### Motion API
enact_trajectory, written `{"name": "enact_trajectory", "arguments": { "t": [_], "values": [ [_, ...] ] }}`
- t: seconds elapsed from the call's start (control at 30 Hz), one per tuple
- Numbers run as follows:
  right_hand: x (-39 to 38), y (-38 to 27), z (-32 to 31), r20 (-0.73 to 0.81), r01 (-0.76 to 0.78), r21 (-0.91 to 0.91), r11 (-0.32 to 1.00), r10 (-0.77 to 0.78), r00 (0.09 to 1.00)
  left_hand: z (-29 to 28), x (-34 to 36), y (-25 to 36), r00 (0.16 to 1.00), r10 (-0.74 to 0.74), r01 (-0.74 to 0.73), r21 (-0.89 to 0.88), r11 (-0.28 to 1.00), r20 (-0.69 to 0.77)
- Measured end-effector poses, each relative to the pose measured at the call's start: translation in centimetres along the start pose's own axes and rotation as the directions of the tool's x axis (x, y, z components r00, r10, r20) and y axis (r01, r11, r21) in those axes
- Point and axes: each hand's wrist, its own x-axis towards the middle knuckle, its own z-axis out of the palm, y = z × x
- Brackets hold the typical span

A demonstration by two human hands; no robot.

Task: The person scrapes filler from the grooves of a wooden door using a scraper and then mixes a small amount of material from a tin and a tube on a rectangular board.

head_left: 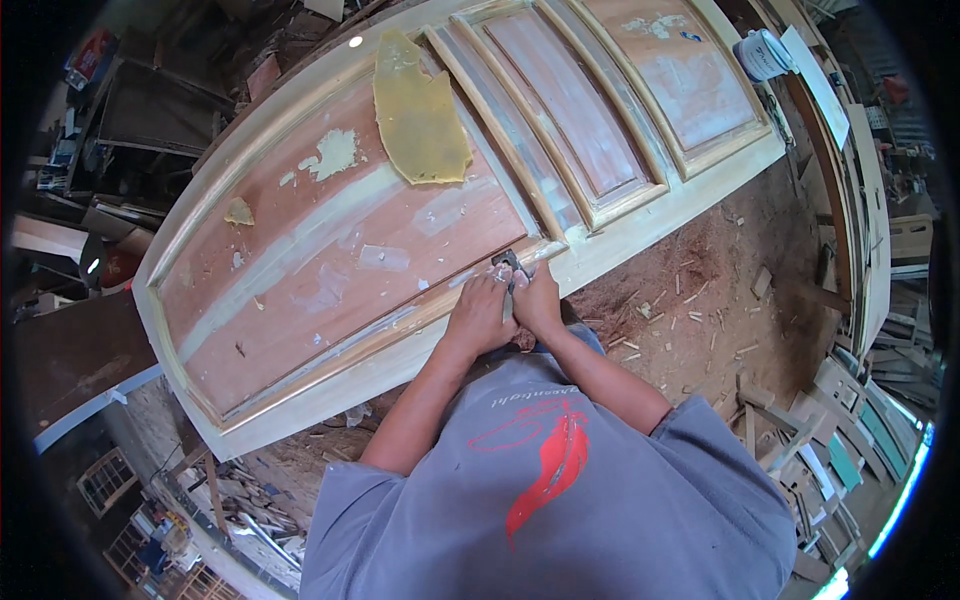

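My left hand (480, 310) and my right hand (538, 298) are close together at the near edge of a large panelled wooden door (300, 262). Between them is a small tool with a dark flat end (511, 262); its exact kind is hard to make out. Fingers of both hands are closed around it, and its dark end is by the gold-brown moulding of the door. Pale filler patches (335, 152) mark the reddish panel. Farther up lies an irregular yellowish sheet (420, 125), overlapping the moulding, with a small torn piece (238, 212) to its left.
A white tub (763, 55) stands by the door's far right corner. Wood scraps (690, 300) and reddish dust cover the ground to the right. Long boards (868, 220) and stacked offcuts (840, 450) line the right side. Dark clutter (150, 105) fills the far left.
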Motion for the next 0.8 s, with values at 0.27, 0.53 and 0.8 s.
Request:
{"name": "enact_trajectory", "arguments": {
  "t": [0.27, 0.53, 0.8],
  "values": [
    [-0.5, -1.0, -0.1, -0.004, -0.006, 0.044, 0.999, 0.006, 1.000, 0.8, -0.1, -0.3, 1.000, -0.017, 0.017, 0.031, 0.999, -0.014],
    [0.1, 0.2, 0.3, -0.019, 0.038, 0.109, 0.993, -0.037, 0.999, 1.2, -0.2, 0.4, 1.000, -0.010, 0.012, 0.113, 0.994, -0.013],
    [0.9, 0.4, -1.2, 0.044, 0.042, 0.042, 0.998, -0.044, 0.998, 1.1, 0.2, 1.4, 0.998, -0.062, 0.062, 0.056, 0.997, -0.002]
  ]
}}
